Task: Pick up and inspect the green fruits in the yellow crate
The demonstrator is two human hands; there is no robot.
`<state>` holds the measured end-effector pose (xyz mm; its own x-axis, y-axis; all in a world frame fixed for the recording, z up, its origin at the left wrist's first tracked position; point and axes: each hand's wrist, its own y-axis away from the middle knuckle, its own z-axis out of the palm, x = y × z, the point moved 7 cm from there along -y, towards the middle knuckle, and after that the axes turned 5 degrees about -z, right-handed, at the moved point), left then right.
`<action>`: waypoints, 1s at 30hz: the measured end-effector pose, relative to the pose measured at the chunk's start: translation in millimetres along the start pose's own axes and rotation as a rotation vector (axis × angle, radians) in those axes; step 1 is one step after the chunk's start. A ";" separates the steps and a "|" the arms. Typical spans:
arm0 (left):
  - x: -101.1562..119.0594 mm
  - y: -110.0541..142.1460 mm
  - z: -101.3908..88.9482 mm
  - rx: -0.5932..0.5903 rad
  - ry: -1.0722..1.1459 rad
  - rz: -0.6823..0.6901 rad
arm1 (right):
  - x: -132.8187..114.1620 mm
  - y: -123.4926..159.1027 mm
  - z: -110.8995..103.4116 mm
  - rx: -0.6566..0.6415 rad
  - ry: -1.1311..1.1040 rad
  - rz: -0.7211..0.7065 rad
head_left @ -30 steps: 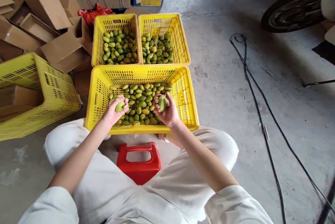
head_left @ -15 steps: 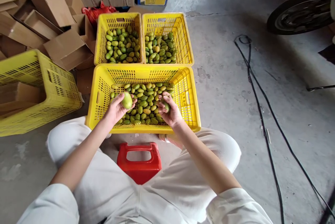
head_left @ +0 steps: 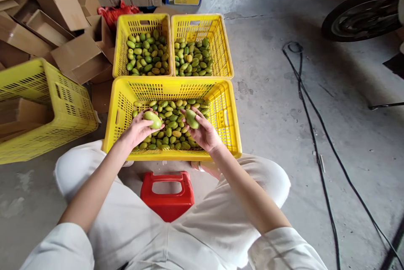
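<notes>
My left hand [head_left: 138, 130] is closed around a light green mango [head_left: 152, 119], thumb lying along its near side. Another green mango [head_left: 191, 119] is gripped between the thumb and fingers of my right hand [head_left: 205, 133]. Both hands are above the front yellow crate [head_left: 172, 157], apart from each other. Inside that crate lie many small green and yellowish mangoes [head_left: 173, 125]. Behind it, two smaller-looking yellow crates stand side by side, the back left crate [head_left: 116, 47] and the back right crate [head_left: 224, 47], each partly filled with similar fruit.
A red stool-like object with a handle hole [head_left: 167, 209] sits between my knees. At left, a yellow crate [head_left: 71, 106] holds cardboard, near piled open cardboard boxes [head_left: 77, 57]. A black cable [head_left: 311, 114] lies on the floor at right, below a wheel [head_left: 362, 15].
My right hand has turned and shifted slightly left, so its mango shows more fully. In my left hand the mango has tilted from upright to lying more sideways.
</notes>
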<state>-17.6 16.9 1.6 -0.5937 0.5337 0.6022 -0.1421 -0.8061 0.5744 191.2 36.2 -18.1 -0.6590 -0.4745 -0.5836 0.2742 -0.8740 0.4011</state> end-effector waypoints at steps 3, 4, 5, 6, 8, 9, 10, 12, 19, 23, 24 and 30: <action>0.0 -1.9 0.4 -0.067 -0.110 0.009 | 1.3 -1.7 -6.4 0.029 0.034 -0.025; 0.1 -3.1 -0.8 -0.076 -0.129 0.013 | 2.1 -2.3 -8.2 0.035 0.045 -0.024; 0.2 -4.5 -2.2 -0.080 -0.140 0.019 | 2.8 -3.0 -9.6 0.038 0.053 -0.023; 0.5 -6.0 -3.7 -0.080 -0.145 0.026 | 3.1 -3.6 -10.6 0.039 0.060 -0.023; 1.8 -8.3 -6.1 -0.068 -0.132 0.050 | 2.9 -4.3 -12.0 0.036 0.076 -0.021; 2.5 -8.9 -6.7 -0.057 -0.117 0.064 | 2.9 -4.4 -12.7 0.034 0.080 -0.014; 3.0 -9.1 -7.0 -0.045 -0.100 0.079 | 2.9 -4.4 -13.4 0.032 0.076 -0.003; 2.8 -8.7 -6.8 -0.020 -0.079 0.094 | 2.3 -4.1 -15.0 0.031 0.040 0.023; -0.8 -10.4 -16.3 0.084 0.017 0.102 | -7.7 -5.2 -16.6 0.050 0.031 0.025; 3.0 -9.5 -13.7 0.065 0.094 0.083 | -14.8 -4.5 -13.1 0.044 0.025 0.011; 3.4 -8.6 -11.4 0.057 0.108 0.064 | -15.9 -4.1 -11.7 0.034 0.013 0.021; 3.8 -3.4 -5.1 0.081 0.023 -0.002 | -15.9 -3.8 -9.2 0.001 0.068 0.051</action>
<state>-23.4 20.3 -0.9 -0.6119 0.5283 0.5887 -0.0795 -0.7816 0.6187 207.1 46.1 -16.8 -0.5950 -0.5248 -0.6087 0.3057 -0.8483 0.4324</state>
